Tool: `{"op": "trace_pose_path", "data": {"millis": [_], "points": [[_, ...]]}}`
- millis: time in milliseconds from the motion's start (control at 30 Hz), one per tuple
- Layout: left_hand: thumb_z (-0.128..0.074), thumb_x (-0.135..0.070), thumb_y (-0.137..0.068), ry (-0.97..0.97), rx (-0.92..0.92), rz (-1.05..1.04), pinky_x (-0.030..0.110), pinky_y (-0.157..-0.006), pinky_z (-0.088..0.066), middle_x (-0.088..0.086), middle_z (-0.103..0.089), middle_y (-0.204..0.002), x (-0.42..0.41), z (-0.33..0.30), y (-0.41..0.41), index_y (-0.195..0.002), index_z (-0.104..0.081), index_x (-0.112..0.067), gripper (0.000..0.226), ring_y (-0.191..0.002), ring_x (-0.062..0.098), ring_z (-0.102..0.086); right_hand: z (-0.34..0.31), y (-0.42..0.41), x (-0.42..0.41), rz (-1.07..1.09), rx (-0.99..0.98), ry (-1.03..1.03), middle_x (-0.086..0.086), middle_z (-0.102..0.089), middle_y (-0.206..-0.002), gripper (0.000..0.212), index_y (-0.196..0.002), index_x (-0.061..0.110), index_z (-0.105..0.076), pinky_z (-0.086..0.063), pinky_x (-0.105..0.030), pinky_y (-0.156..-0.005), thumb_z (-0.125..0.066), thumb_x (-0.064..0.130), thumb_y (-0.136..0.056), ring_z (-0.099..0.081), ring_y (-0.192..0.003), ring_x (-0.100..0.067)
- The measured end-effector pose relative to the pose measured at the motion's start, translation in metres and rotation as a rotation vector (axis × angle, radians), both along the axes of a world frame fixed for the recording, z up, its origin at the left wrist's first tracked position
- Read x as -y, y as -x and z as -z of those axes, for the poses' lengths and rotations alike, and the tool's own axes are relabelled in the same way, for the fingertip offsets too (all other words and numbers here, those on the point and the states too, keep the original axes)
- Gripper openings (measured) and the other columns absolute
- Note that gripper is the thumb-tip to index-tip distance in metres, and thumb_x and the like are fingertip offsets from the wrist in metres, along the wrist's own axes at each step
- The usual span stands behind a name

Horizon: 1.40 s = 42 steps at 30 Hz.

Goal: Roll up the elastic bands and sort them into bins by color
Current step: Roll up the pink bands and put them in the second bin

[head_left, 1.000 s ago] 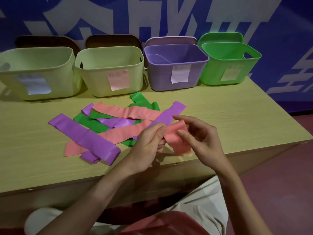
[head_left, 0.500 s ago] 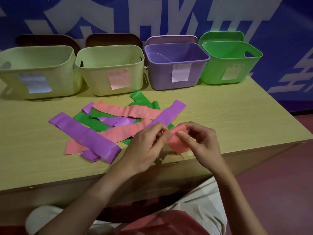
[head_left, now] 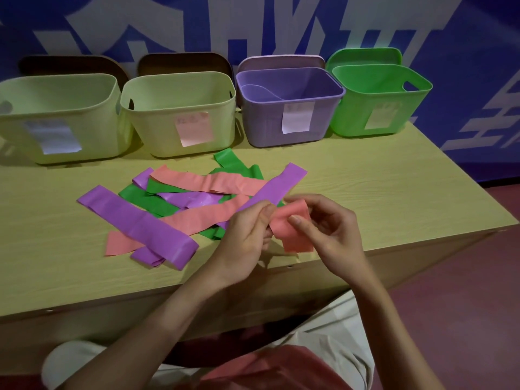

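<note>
Two hands are busy at the near edge of the desk (head_left: pixel 394 192). The left hand (head_left: pixel 247 235) pinches one side of a pink band (head_left: pixel 292 229) with its thumb and fingers. The right hand (head_left: pixel 334 232) curls around the other side, and its thumb presses on the front of the band. The top of the pink band is bent over like the start of a roll, and the loose end hangs down toward 6 o'clock, just over the desk edge.

At 10 o'clock from the hands lies a messy pile of bands (head_left: pixel 191 201). Purple, green and pink strips lie flat and cross over each other. One long purple band (head_left: pixel 135 220) lies on top at the left side of the pile. Another purple band (head_left: pixel 281 184) points up toward 1 o'clock, and its lower end goes behind the left hand's fingers.

Four bins stand in a row at the far side of the desk, at 12 o'clock. From left to right they are a pale yellow bin (head_left: pixel 56 119), a second pale yellow bin (head_left: pixel 180 116) with a pink label, a purple bin (head_left: pixel 287 105) and a green bin (head_left: pixel 377 99). Each one has a paper label on its front. A pale curved thing lies inside the purple bin, but it is hard to tell what it is. Behind the bins is a blue wall (head_left: pixel 464 52) with big white shapes.
</note>
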<state>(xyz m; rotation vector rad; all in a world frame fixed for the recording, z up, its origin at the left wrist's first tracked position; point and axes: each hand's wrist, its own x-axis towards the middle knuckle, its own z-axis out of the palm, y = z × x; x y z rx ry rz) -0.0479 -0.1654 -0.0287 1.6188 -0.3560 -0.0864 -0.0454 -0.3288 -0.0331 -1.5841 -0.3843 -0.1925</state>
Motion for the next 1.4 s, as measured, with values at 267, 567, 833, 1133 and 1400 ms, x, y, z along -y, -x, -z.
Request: {"op": "trace_pose_path", "data": {"millis": [267, 567, 833, 1133, 1400], "points": [[-0.039, -0.044, -0.098, -0.206, 0.154, -0.080, 0.041, -0.052, -0.040, 0.003, -0.038, -0.057, -0.006, -0.001, -0.004, -0.068, -0.045, -0.013, 0.044, -0.053, 0.020, -0.039, 0.001, -0.004, 0.002, 0.074, -0.025, 0.076, -0.021, -0.064, -0.080, 0.028, -0.093, 0.004, -0.070, -0.048, -0.041, -0.067, -0.069, 0.029, -0.081, -0.060, -0.073, -0.031], [-0.040, -0.036, -0.097, -0.430, 0.392, -0.139, 0.040, -0.058, -0.043, 0.000, -0.053, -0.069, -0.013, -0.002, -0.004, -0.083, -0.054, -0.014, 0.030, -0.063, 0.015, -0.053, 0.001, -0.005, -0.003, 0.070, -0.066, 0.060, -0.019, -0.066, -0.082, 0.024, -0.094, 0.017, -0.070, -0.047, -0.035, -0.066, -0.068, 0.035, -0.079, -0.059, -0.075, -0.018], [-0.041, -0.026, -0.099, -0.343, 0.397, -0.322, 0.022, -0.053, -0.031, -0.008, -0.041, -0.060, -0.008, -0.007, -0.009, -0.078, -0.049, -0.010, 0.027, -0.056, 0.010, -0.040, 0.004, -0.004, -0.004, 0.036, -0.038, -0.023, -0.001, -0.053, -0.066, 0.028, -0.113, 0.024, -0.064, -0.042, -0.022, -0.059, -0.066, 0.017, -0.086, -0.050, -0.064, -0.009], [-0.036, -0.021, -0.100, 0.349, -0.326, -0.028, 0.013, -0.038, -0.019, -0.012, -0.025, -0.048, 0.005, -0.023, -0.001, -0.074, -0.036, -0.012, 0.027, -0.038, 0.001, -0.021, -0.002, -0.004, -0.001, 0.015, 0.001, 0.023, -0.007, -0.036, -0.065, 0.034, -0.127, 0.012, -0.061, -0.029, -0.020, -0.056, -0.059, 0.008, -0.093, -0.034, -0.061, -0.011], [-0.040, -0.032, -0.098, 0.396, -0.487, 0.034, 0.019, -0.041, -0.012, -0.005, -0.024, -0.048, -0.002, -0.022, -0.006, -0.065, -0.037, -0.011, 0.038, -0.036, 0.006, -0.021, -0.005, -0.006, -0.001, 0.040, 0.028, 0.096, -0.018, -0.070, -0.097, 0.023, -0.113, 0.017, -0.068, -0.046, -0.031, -0.078, -0.057, 0.017, -0.093, -0.059, -0.090, -0.012]]}}
